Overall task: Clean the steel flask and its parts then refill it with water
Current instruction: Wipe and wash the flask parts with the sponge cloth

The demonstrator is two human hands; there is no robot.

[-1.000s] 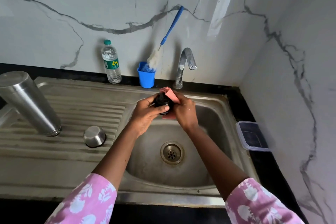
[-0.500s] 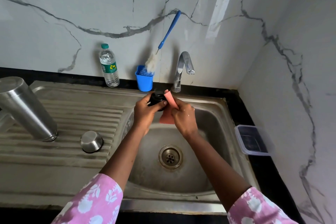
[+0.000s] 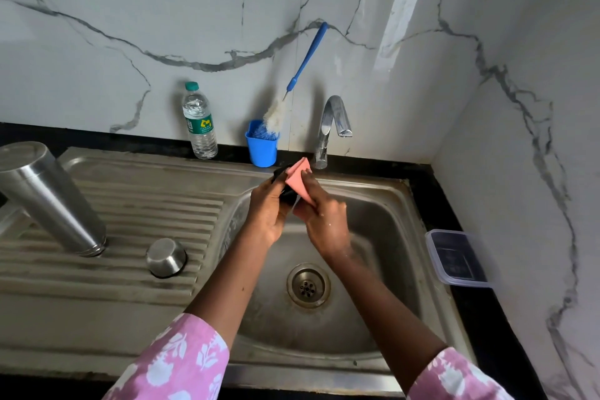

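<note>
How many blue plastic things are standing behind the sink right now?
2: the blue cup on the black ledge left of the tap, and the blue-handled bottle brush standing in it, leaning on the wall. None seem hidden.

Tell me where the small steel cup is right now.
The small steel cup sits upside down on the ribbed drainboard, left of the sink basin, just right of the inverted steel flask.

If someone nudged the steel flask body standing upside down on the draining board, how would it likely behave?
The steel flask is tall and narrow and stands on the ridged draining board, so it would probably tip rather than slide. Once down, its round body would likely roll. Its polished metal, possibly wet, may be slippery to grip.
</note>
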